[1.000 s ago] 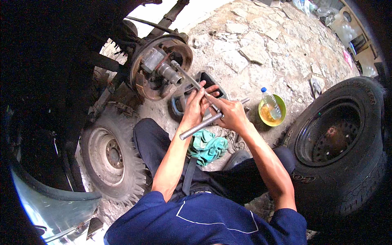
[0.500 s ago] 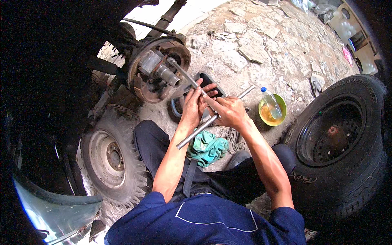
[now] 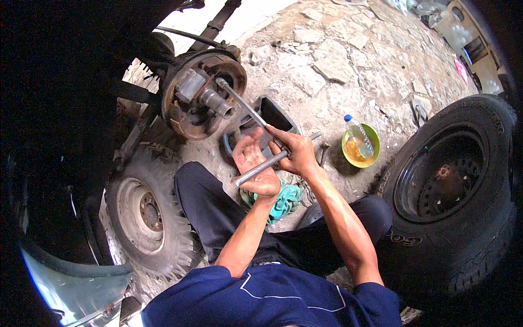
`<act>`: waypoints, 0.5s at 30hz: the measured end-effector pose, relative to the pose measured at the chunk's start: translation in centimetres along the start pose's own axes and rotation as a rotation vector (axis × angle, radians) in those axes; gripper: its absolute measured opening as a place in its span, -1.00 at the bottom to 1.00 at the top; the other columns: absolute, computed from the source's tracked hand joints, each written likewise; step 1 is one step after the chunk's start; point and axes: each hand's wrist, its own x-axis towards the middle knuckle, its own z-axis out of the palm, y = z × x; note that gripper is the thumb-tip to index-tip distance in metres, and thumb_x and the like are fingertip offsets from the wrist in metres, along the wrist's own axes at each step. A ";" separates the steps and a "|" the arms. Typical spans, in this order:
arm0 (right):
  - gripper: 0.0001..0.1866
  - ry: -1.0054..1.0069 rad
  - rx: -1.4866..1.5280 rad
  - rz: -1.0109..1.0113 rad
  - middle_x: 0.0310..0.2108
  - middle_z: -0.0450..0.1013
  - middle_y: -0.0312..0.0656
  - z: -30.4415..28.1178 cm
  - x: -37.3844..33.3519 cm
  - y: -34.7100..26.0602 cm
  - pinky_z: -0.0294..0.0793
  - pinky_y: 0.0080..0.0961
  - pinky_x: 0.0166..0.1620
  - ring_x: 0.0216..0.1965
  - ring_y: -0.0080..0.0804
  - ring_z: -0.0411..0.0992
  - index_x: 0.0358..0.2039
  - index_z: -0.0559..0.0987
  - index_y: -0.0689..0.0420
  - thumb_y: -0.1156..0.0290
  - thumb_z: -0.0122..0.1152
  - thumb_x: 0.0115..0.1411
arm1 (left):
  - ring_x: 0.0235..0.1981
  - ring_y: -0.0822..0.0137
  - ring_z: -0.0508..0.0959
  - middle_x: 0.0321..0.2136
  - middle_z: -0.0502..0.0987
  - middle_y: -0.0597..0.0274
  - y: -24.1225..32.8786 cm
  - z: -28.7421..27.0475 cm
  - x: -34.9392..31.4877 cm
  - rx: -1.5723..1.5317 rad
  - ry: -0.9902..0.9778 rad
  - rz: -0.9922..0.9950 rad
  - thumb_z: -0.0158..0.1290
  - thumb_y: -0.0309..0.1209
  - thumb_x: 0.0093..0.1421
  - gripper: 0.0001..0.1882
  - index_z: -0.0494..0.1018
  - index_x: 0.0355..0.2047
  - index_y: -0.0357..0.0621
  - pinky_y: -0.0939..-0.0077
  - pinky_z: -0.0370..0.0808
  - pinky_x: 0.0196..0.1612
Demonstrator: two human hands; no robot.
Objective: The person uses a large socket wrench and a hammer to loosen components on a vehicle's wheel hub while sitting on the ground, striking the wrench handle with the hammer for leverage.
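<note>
My right hand (image 3: 297, 151) is closed around a T-handle socket wrench (image 3: 248, 109) where its shaft meets the crossbar. The wrench's far end sits at the rusty brake assembly (image 3: 180, 117), beside the bare metal spindle (image 3: 217, 102). My left hand (image 3: 256, 171) is open, palm up and fingers apart, under the near left end of the crossbar (image 3: 256, 171). Whether the palm touches the bar is hard to tell. Between my legs, below the hands, lies a crumpled green cloth (image 3: 286, 201).
A black open container (image 3: 280, 111) stands beyond my hands. To the right is a green bowl (image 3: 372, 158) holding a plastic bottle (image 3: 357, 133). Large tyres stand at right (image 3: 468, 229) and left (image 3: 147, 212). Broken stone paving (image 3: 332, 65) covers the ground; a vehicle panel (image 3: 76, 289) is lower left.
My left hand has let go of the wrench shaft and come down under the crossbar's left end, opening palm up. Less of the crossbar now sticks out right of my right hand.
</note>
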 end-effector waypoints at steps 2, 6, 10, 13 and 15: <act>-0.51 -0.003 -0.042 -0.021 -0.53 0.50 -0.08 -0.2 0.2 0.4 0.48 -0.27 -0.46 -0.52 -0.08 0.50 0.00 0.52 0.04 0.35 0.26 -0.03 | -0.09 -0.01 0.43 -0.21 0.42 -0.05 0.9 0.5 0.0 -0.120 -0.092 0.071 -0.40 0.57 -0.04 0.03 0.27 -0.10 -0.24 0.02 0.31 0.09; -0.33 -0.090 -0.215 -0.247 -0.66 0.35 -0.20 -1.2 1.0 2.0 0.40 -0.31 -0.56 -0.64 -0.21 0.42 0.04 0.49 -0.02 0.27 0.34 -0.21 | -0.56 0.22 0.35 -0.70 0.23 0.23 3.1 1.3 0.5 -0.064 -0.214 -0.192 -0.41 0.30 0.24 -0.30 0.13 -0.67 -0.09 0.33 0.37 -0.42; -0.34 -0.042 -0.172 -0.254 -0.68 0.35 -0.22 -1.6 2.4 2.2 0.39 -0.32 -0.58 -0.65 -0.24 0.42 0.02 0.51 -0.06 0.24 0.34 -0.22 | -0.67 0.38 0.07 -0.78 0.03 0.39 3.2 2.2 2.1 -0.282 -0.379 -0.206 -0.46 0.11 0.34 -0.39 0.01 -0.74 -0.01 0.43 0.12 -0.47; -0.44 0.086 -0.049 -0.125 -0.63 0.43 -0.18 -0.1 1.0 2.5 0.39 -0.35 -0.57 -0.61 -0.21 0.45 -0.03 0.54 -0.06 0.29 0.36 -0.15 | -0.70 0.39 0.00 -0.79 0.00 0.38 2.2 1.8 2.0 -0.329 -0.372 -0.297 -0.51 -0.06 0.39 -0.43 -0.01 -0.75 -0.03 0.40 0.09 -0.45; -0.52 0.236 -0.051 -0.104 -0.58 0.47 -0.12 0.6 1.2 3.2 0.40 -0.33 -0.51 -0.58 -0.15 0.45 -0.06 0.56 -0.03 0.31 0.36 -0.09 | -0.71 0.39 -0.01 -0.80 -0.01 0.38 2.1 2.3 2.5 -0.286 -0.382 -0.285 -0.51 -0.10 0.39 -0.44 -0.02 -0.76 -0.03 0.40 0.09 -0.46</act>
